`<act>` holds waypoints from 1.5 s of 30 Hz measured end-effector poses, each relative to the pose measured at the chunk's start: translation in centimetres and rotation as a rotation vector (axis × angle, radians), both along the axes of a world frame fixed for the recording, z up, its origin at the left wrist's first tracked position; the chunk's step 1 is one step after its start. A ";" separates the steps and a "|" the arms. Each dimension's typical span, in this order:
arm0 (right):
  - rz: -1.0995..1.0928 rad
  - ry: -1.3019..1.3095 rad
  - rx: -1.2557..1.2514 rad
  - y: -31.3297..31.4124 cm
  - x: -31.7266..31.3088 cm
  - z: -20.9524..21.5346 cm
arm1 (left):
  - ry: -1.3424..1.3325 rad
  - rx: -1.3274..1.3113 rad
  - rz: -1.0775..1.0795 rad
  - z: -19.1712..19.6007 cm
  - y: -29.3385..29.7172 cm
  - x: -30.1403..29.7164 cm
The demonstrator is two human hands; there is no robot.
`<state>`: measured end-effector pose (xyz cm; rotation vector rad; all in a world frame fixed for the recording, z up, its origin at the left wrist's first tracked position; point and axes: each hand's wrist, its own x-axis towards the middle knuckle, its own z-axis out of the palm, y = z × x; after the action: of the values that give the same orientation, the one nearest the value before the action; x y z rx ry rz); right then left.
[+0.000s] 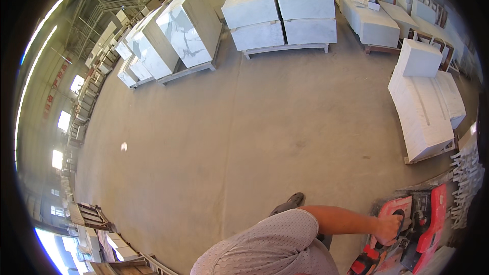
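My left arm, in a light grey mesh sleeve, reaches across the lower right. At its end my left hand (388, 230) is closed around a dark handle (401, 217) on a piece of red-and-black equipment (435, 219), whose exact kind I cannot make out. Just below the hand lies a smaller red-and-black tool (363, 264), partly cut off by the picture's rim. My right hand does not show. One dark shoe (295, 199) stands on the floor beyond my sleeve.
White stone blocks (260, 12) stand on low pallets along the far side, with tall veined slabs (191, 28) to their left. Another white stone stack (420, 107) sits at the right. Stacked pale strips (466, 183) edge the right rim. Wooden racks (91, 216) stand at lower left.
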<state>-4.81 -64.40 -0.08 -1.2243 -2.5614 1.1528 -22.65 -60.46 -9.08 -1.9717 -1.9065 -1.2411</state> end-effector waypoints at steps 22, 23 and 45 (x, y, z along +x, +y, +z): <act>0.162 0.051 -0.041 -2.6 -4.4 -1.0 | 0.041 0.259 0.109 1.8 -3.7 -11.4; 0.167 0.052 -0.046 -2.8 -4.6 -1.1 | 0.018 0.328 0.097 1.5 -3.7 -11.4; -0.021 -0.123 0.090 -21.0 -10.9 -3.4 | 0.181 -0.097 0.043 3.1 -26.8 -23.5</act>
<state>-15.74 -85.39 -3.52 -1.3376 -2.6488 0.9760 -46.13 -87.30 -5.93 -2.0010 -1.9410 -0.9402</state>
